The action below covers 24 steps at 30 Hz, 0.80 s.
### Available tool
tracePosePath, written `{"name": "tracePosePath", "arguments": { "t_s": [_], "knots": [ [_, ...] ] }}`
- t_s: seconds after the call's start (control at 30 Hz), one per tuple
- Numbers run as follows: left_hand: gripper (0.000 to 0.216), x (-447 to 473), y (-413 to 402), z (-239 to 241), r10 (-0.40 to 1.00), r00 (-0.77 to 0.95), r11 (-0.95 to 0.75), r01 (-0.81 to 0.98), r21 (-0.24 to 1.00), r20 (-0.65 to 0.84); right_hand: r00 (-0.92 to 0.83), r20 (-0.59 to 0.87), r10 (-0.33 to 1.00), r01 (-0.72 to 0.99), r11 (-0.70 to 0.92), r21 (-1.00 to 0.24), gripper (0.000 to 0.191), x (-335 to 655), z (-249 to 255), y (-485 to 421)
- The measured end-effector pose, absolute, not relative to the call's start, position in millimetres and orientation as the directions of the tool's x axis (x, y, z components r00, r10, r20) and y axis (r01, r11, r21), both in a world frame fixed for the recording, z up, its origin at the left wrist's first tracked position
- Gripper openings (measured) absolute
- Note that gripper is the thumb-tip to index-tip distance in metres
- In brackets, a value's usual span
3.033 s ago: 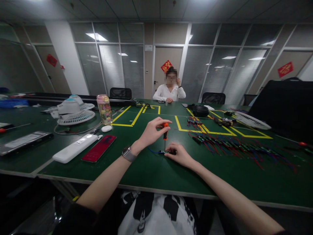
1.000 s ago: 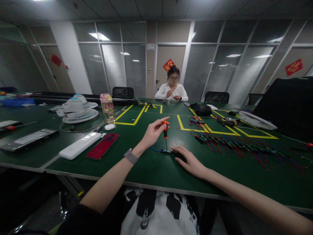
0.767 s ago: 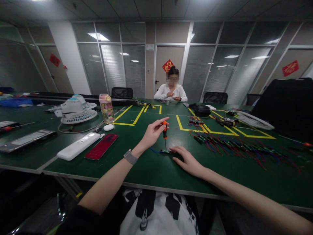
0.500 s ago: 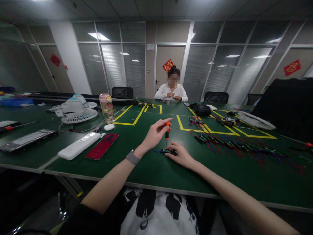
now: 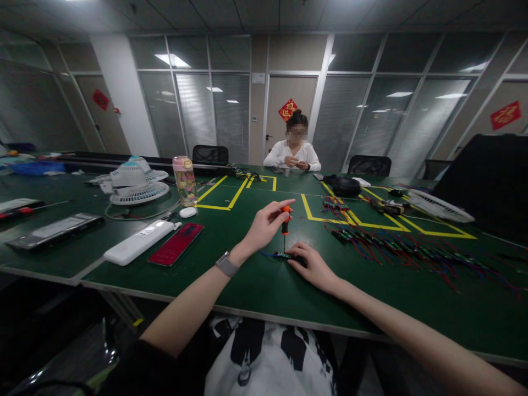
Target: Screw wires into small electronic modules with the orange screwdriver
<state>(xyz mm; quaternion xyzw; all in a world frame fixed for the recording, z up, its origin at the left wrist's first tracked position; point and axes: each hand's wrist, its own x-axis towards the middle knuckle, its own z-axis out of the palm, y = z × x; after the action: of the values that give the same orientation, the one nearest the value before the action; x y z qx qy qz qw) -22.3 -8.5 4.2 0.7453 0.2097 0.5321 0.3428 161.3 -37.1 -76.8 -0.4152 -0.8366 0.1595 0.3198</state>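
My left hand (image 5: 264, 224) grips a screwdriver (image 5: 285, 222) with an orange and black handle. The tool stands upright, its thin shaft pointing down onto a small green circuit board (image 5: 282, 255) on the table. A blue wire trails from the left end of the board. From the right, my right hand (image 5: 311, 267) lies low on the tabletop, thumb and fingertips pinching the board's right end, which they partly hide. Whether the screwdriver's tip sits in a screw is too small to tell.
Wired circuit boards (image 5: 404, 247) lie in a row to the right. On the left are a red phone (image 5: 176, 244), a white power bank (image 5: 139, 242), a bottle (image 5: 185, 181) and white fans (image 5: 138, 184). Across the green table (image 5: 247, 286) sits a person (image 5: 293, 154).
The view has shifted slightly. My right fingers have slid a little to the right along the board, so more of it shows. My left hand still holds the screwdriver upright on the board.
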Motion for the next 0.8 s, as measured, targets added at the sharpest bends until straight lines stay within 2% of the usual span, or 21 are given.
{"name": "tracePosePath", "arguments": {
  "t_s": [0.2,0.33,0.57,0.63,0.8],
  "knots": [
    [0.037,-21.8,-12.3,7.9,0.637,0.409,-0.707,-0.027,0.707,0.653,-0.437,0.358,0.825,0.569,0.562,-0.601,0.008,157.9,-74.6,-22.3],
    [0.036,-22.1,-17.4,18.9,0.608,0.484,-0.718,-0.003,0.696,0.63,-0.464,0.328,0.823,0.525,0.554,-0.646,0.009,160.1,-72.7,-16.1],
    [0.033,-18.7,-11.3,39.6,0.608,0.6,-0.705,0.106,0.701,0.521,-0.439,0.348,0.828,0.545,0.554,-0.629,0.008,159.6,-74.1,-18.9],
    [0.032,-18.2,-5.4,37.8,0.612,0.578,-0.72,0.123,0.683,0.54,-0.43,0.344,0.834,0.556,0.545,-0.627,0.01,159.0,-73.9,-19.8],
    [0.025,-18.2,1.4,21.9,0.624,0.344,-0.775,0.152,0.614,0.702,-0.425,0.344,0.837,0.547,0.54,-0.64,0.009,158.9,-74.1,-18.6]
  ]
}}
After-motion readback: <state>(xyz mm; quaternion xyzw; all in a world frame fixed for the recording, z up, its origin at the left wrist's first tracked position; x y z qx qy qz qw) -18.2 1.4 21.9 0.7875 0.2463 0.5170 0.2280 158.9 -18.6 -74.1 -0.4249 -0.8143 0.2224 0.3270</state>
